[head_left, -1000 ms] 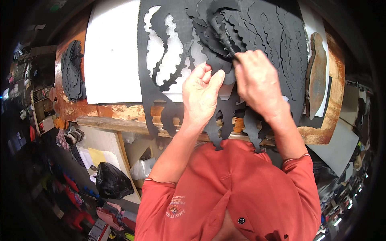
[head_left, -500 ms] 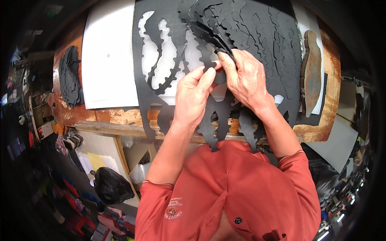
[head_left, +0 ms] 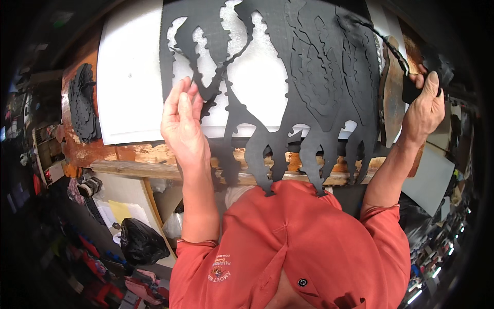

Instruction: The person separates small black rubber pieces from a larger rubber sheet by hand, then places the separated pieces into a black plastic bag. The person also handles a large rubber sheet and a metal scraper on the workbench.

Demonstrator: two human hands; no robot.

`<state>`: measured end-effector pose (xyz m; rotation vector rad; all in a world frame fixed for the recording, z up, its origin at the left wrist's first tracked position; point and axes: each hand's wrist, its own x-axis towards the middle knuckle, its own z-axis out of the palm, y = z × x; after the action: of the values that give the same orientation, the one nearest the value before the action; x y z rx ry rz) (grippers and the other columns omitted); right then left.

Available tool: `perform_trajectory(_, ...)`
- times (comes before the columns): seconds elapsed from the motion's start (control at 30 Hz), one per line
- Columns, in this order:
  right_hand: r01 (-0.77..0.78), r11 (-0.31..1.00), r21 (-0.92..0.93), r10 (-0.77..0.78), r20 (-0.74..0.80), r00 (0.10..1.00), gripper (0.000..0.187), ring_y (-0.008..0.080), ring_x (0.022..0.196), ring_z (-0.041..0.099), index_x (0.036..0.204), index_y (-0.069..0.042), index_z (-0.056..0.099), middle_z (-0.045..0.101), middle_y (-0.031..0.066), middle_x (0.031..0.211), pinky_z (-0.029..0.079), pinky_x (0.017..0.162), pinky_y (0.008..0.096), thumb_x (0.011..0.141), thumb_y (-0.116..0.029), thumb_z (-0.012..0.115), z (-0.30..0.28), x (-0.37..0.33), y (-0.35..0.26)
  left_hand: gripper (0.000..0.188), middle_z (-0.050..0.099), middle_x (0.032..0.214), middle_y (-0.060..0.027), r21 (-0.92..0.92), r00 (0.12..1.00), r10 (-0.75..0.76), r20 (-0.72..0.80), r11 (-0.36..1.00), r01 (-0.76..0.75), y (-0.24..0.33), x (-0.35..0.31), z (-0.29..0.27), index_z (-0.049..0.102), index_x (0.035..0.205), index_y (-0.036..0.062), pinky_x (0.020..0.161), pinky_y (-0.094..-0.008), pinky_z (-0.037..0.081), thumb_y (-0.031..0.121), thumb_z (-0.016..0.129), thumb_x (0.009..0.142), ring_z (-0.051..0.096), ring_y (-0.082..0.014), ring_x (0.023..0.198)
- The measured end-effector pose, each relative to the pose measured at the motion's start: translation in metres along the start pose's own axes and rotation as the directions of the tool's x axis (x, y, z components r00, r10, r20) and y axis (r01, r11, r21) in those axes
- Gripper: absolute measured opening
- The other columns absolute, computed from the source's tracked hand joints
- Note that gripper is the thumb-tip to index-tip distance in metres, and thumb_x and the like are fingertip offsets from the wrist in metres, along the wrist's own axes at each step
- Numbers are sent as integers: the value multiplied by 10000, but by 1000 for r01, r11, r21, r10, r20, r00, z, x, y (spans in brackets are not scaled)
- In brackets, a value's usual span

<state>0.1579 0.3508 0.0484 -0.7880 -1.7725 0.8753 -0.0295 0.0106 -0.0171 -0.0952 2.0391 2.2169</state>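
A black sheet (head_left: 265, 136) with toothed, sole-like outlines cut through it lies across the work table and hangs over its near edge. Several of its shapes are gone on the left, showing white underneath. My left hand (head_left: 186, 131) is at the sheet's left part, fingers loosely bent and apart beside a narrow leftover strip (head_left: 207, 92). Far out to the right, my right hand (head_left: 426, 110) grips black cut-out pieces (head_left: 410, 92), partly hidden by the fingers. Cut shapes (head_left: 315, 72) still sit within the sheet's right half.
A stack of black cut pieces (head_left: 82, 105) rests at the table's left end, beside a white board (head_left: 131, 77). On the right lies a worn sole-shaped block (head_left: 393, 98). A wooden rail (head_left: 139, 168) runs along the near edge. Below left is a black plastic bag (head_left: 141, 239).
My hands have parted from the middle. The right one has carried black pieces to the far right; the left has moved left. A wider white gap shows mid-sheet.
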Motion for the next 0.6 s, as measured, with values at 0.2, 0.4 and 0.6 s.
perform_trajectory(0.2,470,787,-399,-248,493,834,146,323,744,604,1082,18,682,640,135,862,514,667,418,1019,-112,697,23,-61,5,320,708,1318,-135,192,879,146,454,947,-257,14,-56,29,656,1387,-37,1096,-340,522,17,570,1083,658,-203,1252)
perform_trajectory(0.4,563,781,-271,-318,603,732,302,307,761,514,1140,19,694,576,110,815,467,696,408,855,-53,765,54,-119,26,503,624,1441,-184,246,760,-263,594,959,140,9,-82,58,514,1517,-71,1128,-336,475,88,644,1058,580,-208,1363)
perform_trajectory(0.6,588,771,-246,-396,538,744,440,298,751,512,1289,37,690,566,95,800,452,693,401,883,-118,758,60,-120,34,404,695,1221,-74,421,646,-481,592,869,261,18,-51,66,618,1371,-56,986,-271,499,204,664,1065,619,-120,1156)
